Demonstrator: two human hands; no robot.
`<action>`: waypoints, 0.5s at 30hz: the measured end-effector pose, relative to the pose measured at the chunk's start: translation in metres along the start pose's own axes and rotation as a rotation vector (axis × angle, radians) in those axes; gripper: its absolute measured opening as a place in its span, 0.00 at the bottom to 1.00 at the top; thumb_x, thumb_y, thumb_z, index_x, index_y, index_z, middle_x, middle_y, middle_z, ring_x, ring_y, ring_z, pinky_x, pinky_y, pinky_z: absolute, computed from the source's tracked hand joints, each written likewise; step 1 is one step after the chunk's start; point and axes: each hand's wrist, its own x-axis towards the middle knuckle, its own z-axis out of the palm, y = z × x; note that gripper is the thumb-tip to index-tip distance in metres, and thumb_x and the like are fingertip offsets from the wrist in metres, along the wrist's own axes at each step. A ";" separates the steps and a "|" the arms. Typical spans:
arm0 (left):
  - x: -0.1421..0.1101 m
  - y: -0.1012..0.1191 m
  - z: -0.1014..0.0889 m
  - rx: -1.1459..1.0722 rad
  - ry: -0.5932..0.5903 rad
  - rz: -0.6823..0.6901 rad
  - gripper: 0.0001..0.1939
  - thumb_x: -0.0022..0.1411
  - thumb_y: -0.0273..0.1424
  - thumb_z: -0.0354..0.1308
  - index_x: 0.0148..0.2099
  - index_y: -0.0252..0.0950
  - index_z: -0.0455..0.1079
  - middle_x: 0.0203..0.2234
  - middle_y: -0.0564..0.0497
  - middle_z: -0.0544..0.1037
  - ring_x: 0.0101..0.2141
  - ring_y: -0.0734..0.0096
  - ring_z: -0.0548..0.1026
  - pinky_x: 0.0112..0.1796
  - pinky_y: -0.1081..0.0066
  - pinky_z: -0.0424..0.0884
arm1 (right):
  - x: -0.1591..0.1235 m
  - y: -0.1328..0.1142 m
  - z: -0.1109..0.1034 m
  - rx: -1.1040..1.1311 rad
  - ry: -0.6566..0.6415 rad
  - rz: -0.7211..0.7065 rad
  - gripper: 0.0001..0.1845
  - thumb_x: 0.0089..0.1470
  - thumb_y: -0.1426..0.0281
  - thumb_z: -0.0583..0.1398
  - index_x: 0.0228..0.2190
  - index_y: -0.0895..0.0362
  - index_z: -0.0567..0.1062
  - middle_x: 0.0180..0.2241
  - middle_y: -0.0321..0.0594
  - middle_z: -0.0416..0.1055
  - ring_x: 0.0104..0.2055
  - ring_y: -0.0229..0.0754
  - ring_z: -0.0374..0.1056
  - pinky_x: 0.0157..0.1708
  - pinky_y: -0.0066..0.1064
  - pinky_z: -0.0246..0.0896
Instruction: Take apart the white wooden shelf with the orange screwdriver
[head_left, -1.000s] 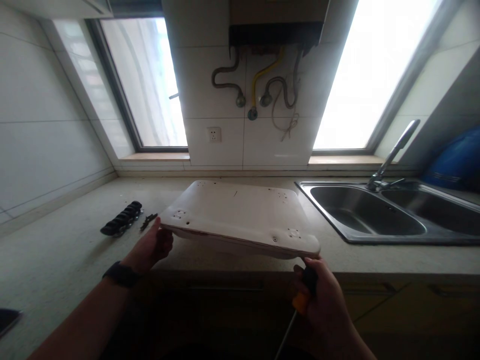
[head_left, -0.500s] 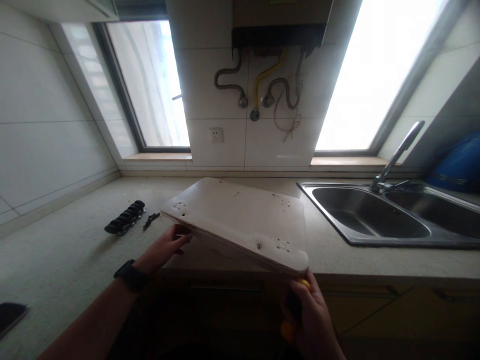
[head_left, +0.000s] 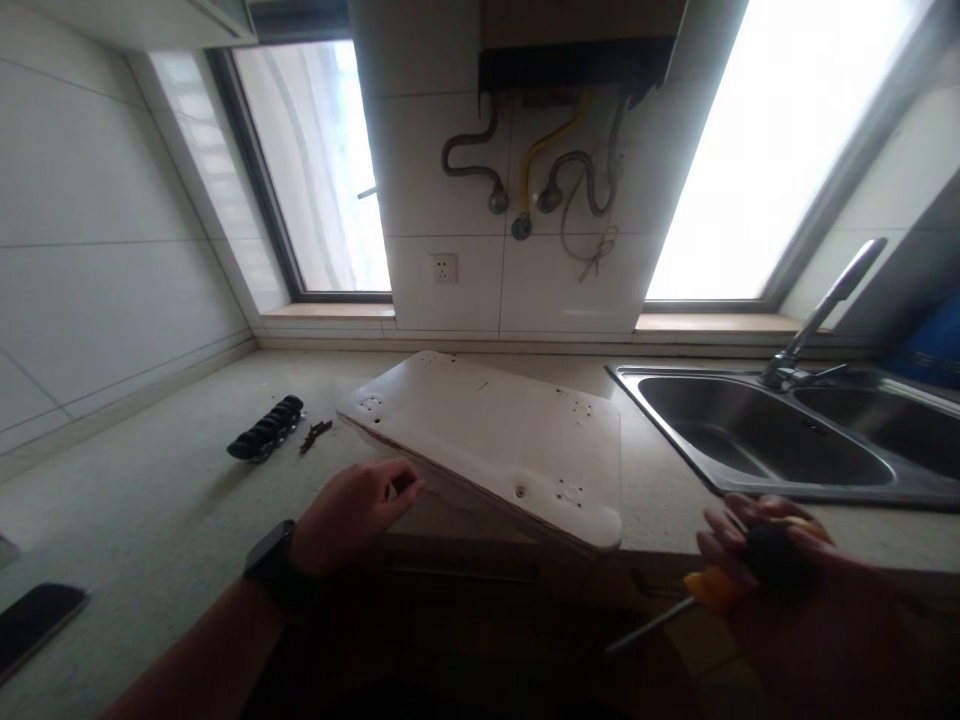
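Note:
A white board with rounded corners lies at an angle on the counter, its near corner reaching past the front edge. Clusters of small holes mark its corners. My left hand, wearing a dark watch, is in front of the board's left front edge; its fingers are loosely curled and nothing shows in them. At the right, off the board, my right hand grips a screwdriver by its yellow and black handle. The shaft points down and left.
A row of black wheel-like parts and a small pile of dark screws lie left of the board. A dark phone-like object rests at the near left. To the right is a double sink with a tap.
My right hand has left the board's near corner and swung right with the screwdriver. My left hand has shifted right and drawn away from under the board's edge.

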 end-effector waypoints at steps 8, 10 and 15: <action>-0.002 0.064 0.021 0.217 0.057 0.236 0.09 0.69 0.38 0.58 0.39 0.41 0.76 0.33 0.45 0.80 0.34 0.57 0.74 0.35 0.63 0.61 | 0.002 -0.027 0.101 -0.028 -0.179 -0.431 0.18 0.40 0.78 0.67 0.33 0.47 0.72 0.38 0.34 0.67 0.34 0.39 0.68 0.28 0.32 0.70; 0.002 0.079 0.027 0.212 0.035 0.297 0.08 0.70 0.36 0.57 0.42 0.40 0.76 0.36 0.45 0.80 0.38 0.57 0.75 0.38 0.62 0.65 | 0.005 -0.015 0.119 -0.051 -0.270 -0.463 0.20 0.43 0.77 0.68 0.36 0.47 0.69 0.37 0.32 0.68 0.33 0.37 0.68 0.29 0.32 0.69; 0.021 0.099 0.041 0.000 0.037 0.319 0.11 0.71 0.32 0.55 0.49 0.37 0.77 0.41 0.45 0.82 0.43 0.59 0.76 0.46 0.61 0.69 | 0.022 0.011 0.142 -0.121 -0.393 -0.425 0.21 0.48 0.72 0.67 0.39 0.49 0.62 0.35 0.28 0.66 0.29 0.34 0.68 0.27 0.30 0.67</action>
